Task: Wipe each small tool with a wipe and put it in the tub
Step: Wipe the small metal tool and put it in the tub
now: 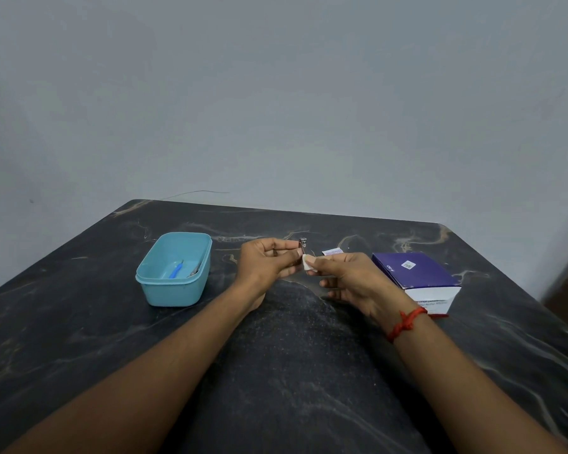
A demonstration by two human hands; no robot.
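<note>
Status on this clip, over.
Left hand pinches small metal tool. Right hand pinches wipe beside it. Tub at left, blue-handled tool inside. Nothing between hands and tub.

The counter (79,339) is black with pale grey and tan marble veining; the wall (276,93) is grey. The tub (174,294) is light blue and contains a handle (174,272) in brighter blue. The tool (302,243) is silver, the wipe (307,263) white, the box (417,273) purple on top with a white label (408,265) and white side, and the wrist thread (404,324) red.
</note>
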